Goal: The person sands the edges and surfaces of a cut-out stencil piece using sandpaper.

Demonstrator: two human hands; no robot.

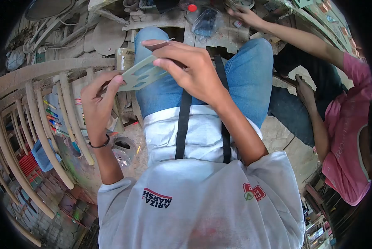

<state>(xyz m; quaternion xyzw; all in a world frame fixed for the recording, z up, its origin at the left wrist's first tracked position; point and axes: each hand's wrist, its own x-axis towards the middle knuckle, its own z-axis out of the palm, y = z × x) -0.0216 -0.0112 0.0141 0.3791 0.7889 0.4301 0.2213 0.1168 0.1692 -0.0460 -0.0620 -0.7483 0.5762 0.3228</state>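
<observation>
A pale card (141,76) is being held up over the left leg (154,98) of the blue jeans. One corner is being pinched by the left hand (95,101), its fingers nearly closed, and the top edge is being gripped by the right hand's (198,72) bent fingers.

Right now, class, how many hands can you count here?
4. The wearer's left hand and right hand hold the pale panel. The co-worker's upper hand reaches toward the top; their lower hand is beside their dark-clothed legs.
</observation>
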